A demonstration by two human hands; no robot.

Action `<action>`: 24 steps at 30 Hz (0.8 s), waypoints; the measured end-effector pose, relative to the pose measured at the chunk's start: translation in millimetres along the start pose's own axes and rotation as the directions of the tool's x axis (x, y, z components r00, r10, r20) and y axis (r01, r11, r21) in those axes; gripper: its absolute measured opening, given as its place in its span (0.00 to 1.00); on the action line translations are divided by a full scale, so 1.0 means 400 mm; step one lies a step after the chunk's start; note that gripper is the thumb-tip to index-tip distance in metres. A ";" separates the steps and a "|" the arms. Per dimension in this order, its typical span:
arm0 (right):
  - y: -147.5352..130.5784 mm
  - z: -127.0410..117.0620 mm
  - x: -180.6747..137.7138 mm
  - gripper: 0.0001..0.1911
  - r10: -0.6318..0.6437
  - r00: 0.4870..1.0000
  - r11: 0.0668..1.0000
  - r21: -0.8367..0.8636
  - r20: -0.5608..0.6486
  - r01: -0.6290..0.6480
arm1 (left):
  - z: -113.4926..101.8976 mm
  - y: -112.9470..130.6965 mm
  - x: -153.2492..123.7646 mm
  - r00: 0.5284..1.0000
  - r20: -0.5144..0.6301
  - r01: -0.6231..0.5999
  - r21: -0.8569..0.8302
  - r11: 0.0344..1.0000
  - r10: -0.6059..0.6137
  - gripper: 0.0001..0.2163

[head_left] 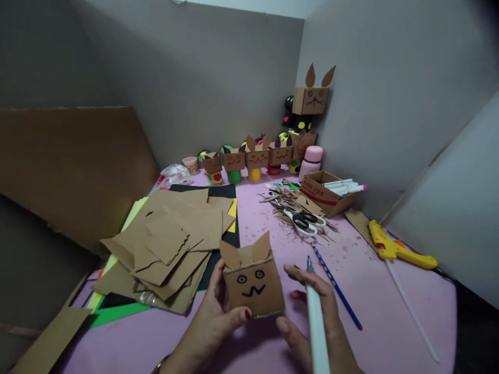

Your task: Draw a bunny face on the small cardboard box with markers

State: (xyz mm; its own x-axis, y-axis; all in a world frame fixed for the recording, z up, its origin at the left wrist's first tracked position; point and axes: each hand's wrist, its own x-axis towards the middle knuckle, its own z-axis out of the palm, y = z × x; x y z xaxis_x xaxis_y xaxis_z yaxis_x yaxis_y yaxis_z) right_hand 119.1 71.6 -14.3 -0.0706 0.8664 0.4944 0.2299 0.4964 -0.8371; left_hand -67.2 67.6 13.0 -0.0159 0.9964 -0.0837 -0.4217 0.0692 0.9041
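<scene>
My left hand (212, 317) is closed around a small cardboard box head (253, 285) with two pointed ears and a drawn face of two eyes and a squiggly mouth. It holds the box upright over the pink table (390, 322), thumb on the front lower edge. Just right of the box, my right hand (312, 317) grips a white marker (316, 322) with its tip pointing up and away. A blue pencil (337, 288) lies on the table beside that hand.
A pile of cardboard pieces (171, 244) lies on coloured sheets at left. White-handled scissors (306, 222) sit among scraps. A carton of markers (325, 192), a yellow glue gun (393, 248) and a row of finished box figures (255, 158) stand along the walls.
</scene>
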 end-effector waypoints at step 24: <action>0.006 0.015 0.027 0.25 0.175 0.983 0.983 0.045 0.062 -0.178 | -0.018 0.009 0.027 0.973 -0.059 -0.215 0.122 0.969 0.223 0.41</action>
State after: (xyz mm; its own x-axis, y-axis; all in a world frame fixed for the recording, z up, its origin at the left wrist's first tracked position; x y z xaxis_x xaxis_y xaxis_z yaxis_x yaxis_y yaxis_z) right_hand 113.0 82.4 -12.3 -0.0896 0.9414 0.3251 0.1948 0.3366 -0.9213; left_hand -75.5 78.1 12.1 -0.1632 0.9819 0.0958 -0.2949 -0.1412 0.9450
